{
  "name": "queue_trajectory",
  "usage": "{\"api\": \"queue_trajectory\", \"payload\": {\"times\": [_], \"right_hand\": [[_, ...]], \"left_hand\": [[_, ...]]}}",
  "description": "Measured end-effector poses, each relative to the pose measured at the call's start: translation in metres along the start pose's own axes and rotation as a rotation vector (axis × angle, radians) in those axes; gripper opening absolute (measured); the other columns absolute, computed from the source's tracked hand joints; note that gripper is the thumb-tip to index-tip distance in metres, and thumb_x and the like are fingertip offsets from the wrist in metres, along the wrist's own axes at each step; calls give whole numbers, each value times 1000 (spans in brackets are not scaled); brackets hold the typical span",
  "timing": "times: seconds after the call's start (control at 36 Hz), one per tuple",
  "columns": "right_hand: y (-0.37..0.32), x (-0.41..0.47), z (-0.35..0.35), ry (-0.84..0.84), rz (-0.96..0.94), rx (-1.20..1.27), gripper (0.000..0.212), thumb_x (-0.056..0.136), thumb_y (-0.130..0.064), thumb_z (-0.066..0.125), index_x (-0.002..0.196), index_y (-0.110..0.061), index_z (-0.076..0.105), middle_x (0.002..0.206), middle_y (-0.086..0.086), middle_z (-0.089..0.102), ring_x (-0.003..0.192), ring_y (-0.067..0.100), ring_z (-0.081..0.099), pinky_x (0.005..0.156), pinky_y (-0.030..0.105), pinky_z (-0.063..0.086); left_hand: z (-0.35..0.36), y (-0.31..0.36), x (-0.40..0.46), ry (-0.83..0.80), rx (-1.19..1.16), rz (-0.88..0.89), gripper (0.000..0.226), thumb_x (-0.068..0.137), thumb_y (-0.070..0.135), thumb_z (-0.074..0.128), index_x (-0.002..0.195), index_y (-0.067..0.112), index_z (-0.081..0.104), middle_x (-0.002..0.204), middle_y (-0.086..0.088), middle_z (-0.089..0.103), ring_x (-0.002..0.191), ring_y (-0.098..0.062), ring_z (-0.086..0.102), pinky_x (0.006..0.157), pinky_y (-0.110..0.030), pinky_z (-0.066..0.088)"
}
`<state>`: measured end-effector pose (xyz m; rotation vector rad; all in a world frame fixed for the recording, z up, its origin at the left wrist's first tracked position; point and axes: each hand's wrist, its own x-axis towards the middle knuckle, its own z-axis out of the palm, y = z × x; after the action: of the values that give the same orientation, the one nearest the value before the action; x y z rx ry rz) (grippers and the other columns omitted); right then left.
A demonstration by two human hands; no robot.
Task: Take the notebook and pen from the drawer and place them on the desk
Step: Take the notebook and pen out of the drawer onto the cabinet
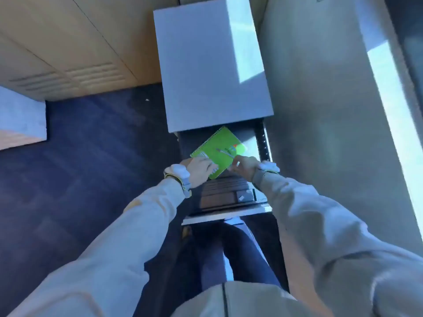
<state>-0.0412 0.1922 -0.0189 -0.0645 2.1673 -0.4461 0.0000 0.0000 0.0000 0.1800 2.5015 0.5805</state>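
A green spiral notebook (218,148) lies tilted in the open drawer (225,197) of a white pedestal cabinet (210,65). My left hand (200,170) grips the notebook's near left corner. A thin pen (225,153) rests across the notebook's cover, and my right hand (245,167) pinches its near end. The grey desk (320,110) runs along the right side of the cabinet.
A dark organiser tray (229,193) fills the front of the drawer. Dark blue carpet (91,156) covers the floor at left. Wooden lockers (68,42) stand at the far left. My legs are below the drawer front.
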Motion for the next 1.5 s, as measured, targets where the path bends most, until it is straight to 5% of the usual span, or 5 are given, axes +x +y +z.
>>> {"api": "queue_trajectory", "payload": {"times": [0.25,0.67,0.92,1.19,1.5], "right_hand": [[38,81,28,107,-34,-1,40,93,-29,62,125,-5,55,123,20,56,111,34,57,83,18,39],[53,133,44,183,-20,-176,20,95,-20,41,108,-15,55,98,13,59,80,31,57,56,27,36],[60,116,53,181,13,222,13,96,-26,56,100,-17,63,91,13,73,81,30,70,77,43,60],[74,102,61,150,84,344,11,94,-25,60,94,-16,66,84,7,77,82,25,70,79,35,56],[54,78,49,203,26,462,11,94,-20,54,91,-11,60,80,9,76,73,28,69,81,42,58]], "left_hand": [[63,-38,76,-48,179,-43,41,98,40,37,104,5,57,108,-14,59,106,-32,52,79,-42,48],[118,-76,103,118,186,-130,48,92,40,51,120,2,52,135,-20,45,125,-36,38,93,-50,44],[109,-82,134,55,169,-341,83,84,56,56,142,6,23,154,-20,20,140,-39,21,109,-53,29],[116,-69,133,44,251,-530,103,64,63,72,137,5,27,127,-18,45,112,-35,42,89,-45,35],[86,-52,106,226,-143,-445,49,83,38,69,107,3,45,96,-19,56,83,-40,58,60,-39,37]]}}
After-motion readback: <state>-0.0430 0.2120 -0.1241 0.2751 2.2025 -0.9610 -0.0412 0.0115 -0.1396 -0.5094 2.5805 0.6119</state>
